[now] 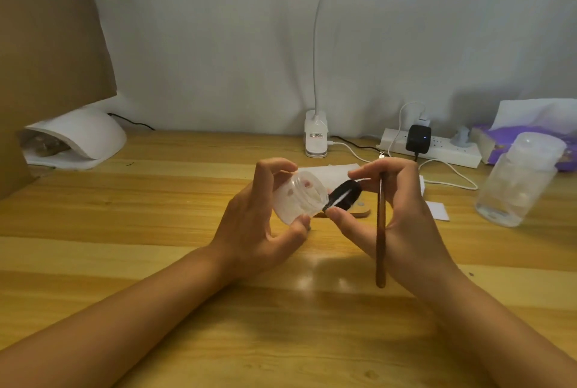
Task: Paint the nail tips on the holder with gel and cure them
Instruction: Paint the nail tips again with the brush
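Observation:
My left hand (259,225) grips a small clear gel jar (301,197), tilted with its open mouth toward the right. My right hand (399,216) pinches the jar's black lid (343,195) between thumb and forefinger, just off the jar's mouth. A brown brush handle (381,231) is tucked in the same hand and points down toward me. Behind the hands a wooden nail tip holder (359,211) lies on the table, mostly hidden. The white curing lamp (84,135) sits at the far left.
A clear plastic bottle (518,181) stands at the right. A power strip (437,147) with chargers and cables lies at the back right, beside a purple tissue pack (499,138). A clip desk lamp (316,138) stands at the back centre. White paper (334,172) lies under the hands. A cardboard box (46,44) fills the left.

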A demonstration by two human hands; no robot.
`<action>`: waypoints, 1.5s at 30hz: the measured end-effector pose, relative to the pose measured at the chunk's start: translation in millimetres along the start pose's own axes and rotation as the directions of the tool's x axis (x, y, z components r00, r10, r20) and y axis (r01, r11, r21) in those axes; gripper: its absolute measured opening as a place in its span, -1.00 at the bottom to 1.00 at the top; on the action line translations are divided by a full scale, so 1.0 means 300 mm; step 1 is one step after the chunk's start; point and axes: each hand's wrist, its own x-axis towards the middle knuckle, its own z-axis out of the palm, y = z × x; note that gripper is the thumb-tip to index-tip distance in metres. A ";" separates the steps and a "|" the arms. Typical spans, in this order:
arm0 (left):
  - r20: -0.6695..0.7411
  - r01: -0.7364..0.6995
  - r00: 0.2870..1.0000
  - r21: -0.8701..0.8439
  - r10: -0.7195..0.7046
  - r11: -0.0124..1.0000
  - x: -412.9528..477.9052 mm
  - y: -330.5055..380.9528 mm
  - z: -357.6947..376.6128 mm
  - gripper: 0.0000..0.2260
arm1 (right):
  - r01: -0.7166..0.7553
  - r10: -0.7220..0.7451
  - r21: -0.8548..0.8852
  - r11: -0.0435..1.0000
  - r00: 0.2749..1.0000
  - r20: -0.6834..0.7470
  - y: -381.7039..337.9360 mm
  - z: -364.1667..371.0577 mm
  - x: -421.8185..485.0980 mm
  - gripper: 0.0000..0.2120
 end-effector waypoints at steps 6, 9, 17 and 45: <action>0.105 -0.074 0.991 -0.075 0.081 0.994 -0.010 0.024 0.011 -0.47 | 0.088 -0.099 0.143 0.986 0.992 0.073 -0.031 0.009 -0.003 -0.52; 0.111 -0.109 0.987 -0.079 0.118 0.991 -0.014 0.031 0.013 -0.47 | 0.101 -0.114 0.123 0.987 0.988 0.106 -0.037 -0.003 0.001 -0.59; 0.023 -0.307 0.950 0.251 0.312 0.918 -0.021 0.062 0.030 -0.47 | 0.130 -0.131 -0.193 0.973 0.991 0.008 -0.045 0.011 -0.008 -0.64; -0.182 0.661 0.747 0.317 -0.640 0.681 0.035 -0.216 -0.063 -0.31 | -0.102 0.128 -0.304 0.947 0.990 0.067 0.175 -0.193 0.044 -0.71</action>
